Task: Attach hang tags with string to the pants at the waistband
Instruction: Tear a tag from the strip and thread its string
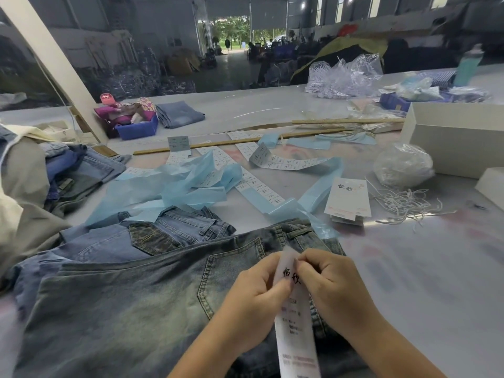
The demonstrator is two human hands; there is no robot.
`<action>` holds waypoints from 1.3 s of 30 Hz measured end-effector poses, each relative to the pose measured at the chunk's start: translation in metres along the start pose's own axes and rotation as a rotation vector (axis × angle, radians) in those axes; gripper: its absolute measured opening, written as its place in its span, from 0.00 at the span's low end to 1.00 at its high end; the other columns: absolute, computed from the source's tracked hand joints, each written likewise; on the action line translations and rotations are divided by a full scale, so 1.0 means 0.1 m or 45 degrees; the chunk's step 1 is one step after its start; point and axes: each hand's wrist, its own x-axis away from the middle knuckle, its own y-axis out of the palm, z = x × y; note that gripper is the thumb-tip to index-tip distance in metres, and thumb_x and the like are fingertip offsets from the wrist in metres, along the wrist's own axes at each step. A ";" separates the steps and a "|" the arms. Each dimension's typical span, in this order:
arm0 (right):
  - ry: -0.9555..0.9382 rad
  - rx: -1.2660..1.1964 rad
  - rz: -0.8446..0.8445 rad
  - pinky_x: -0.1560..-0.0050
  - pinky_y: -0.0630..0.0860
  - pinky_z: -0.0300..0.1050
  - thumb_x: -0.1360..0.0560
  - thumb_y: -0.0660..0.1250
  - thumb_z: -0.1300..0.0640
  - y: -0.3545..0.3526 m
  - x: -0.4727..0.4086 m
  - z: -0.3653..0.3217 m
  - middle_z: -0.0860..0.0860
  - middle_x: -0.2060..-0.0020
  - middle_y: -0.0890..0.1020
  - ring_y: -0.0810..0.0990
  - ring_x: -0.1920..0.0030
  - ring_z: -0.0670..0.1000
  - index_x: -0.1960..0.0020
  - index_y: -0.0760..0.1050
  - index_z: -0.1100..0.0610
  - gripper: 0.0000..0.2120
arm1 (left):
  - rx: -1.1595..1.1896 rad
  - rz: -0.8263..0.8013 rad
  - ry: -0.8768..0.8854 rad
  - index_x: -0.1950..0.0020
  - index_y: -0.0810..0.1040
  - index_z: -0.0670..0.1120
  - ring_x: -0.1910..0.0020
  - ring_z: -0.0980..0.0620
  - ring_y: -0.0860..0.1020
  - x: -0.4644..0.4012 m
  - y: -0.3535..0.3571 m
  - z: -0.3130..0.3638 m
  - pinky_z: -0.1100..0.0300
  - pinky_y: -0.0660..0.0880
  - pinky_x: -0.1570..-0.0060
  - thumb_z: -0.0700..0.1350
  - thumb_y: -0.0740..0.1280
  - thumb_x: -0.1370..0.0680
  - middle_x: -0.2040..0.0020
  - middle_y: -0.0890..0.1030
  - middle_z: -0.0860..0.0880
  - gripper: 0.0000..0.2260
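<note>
A pair of washed grey-blue jeans (136, 296) lies flat in front of me, waistband (286, 230) toward the far side. Over it I hold a long white hang tag (296, 328) with black characters near its top. My left hand (259, 290) pinches the tag's upper left edge, and my right hand (327, 279) pinches the top of the tag from the right. No string shows between my fingers. A stack of more white hang tags (347, 199) sits to the right of the waistband, next to loose white strings (406, 204).
A second pair of blue jeans (174, 227) lies under the first. Blue backing paper (174, 186) and sticker strips (289, 162) litter the table. More jeans are piled at left (79, 170). White boxes (452, 137), plastic bags (403, 165) and wooden rulers (240, 141) lie farther off.
</note>
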 end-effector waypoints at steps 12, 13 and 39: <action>-0.100 0.088 -0.270 0.72 0.59 0.42 0.24 0.67 0.54 0.02 0.06 -0.02 0.45 0.77 0.68 0.64 0.73 0.44 0.70 0.68 0.57 0.17 | 0.076 0.092 -0.132 0.58 0.84 0.51 0.67 0.55 0.77 -0.06 -0.14 -0.08 0.65 0.73 0.68 0.38 0.69 0.22 0.66 0.82 0.48 0.09; -0.108 0.087 -0.281 0.72 0.59 0.41 0.24 0.67 0.54 0.02 0.06 -0.03 0.45 0.77 0.69 0.64 0.73 0.44 0.70 0.69 0.56 0.17 | 0.051 0.099 -0.114 0.58 0.84 0.50 0.67 0.55 0.77 -0.05 -0.15 -0.08 0.65 0.73 0.68 0.38 0.70 0.23 0.66 0.82 0.47 0.08; 0.372 -0.537 -0.080 0.67 0.76 0.42 0.22 0.64 0.68 0.03 -0.03 0.01 0.50 0.67 0.83 0.79 0.67 0.49 0.59 0.81 0.51 0.16 | 0.658 0.518 -0.128 0.58 0.72 0.43 0.75 0.54 0.68 -0.21 -0.06 0.00 0.62 0.68 0.74 0.36 0.59 0.18 0.71 0.74 0.49 0.09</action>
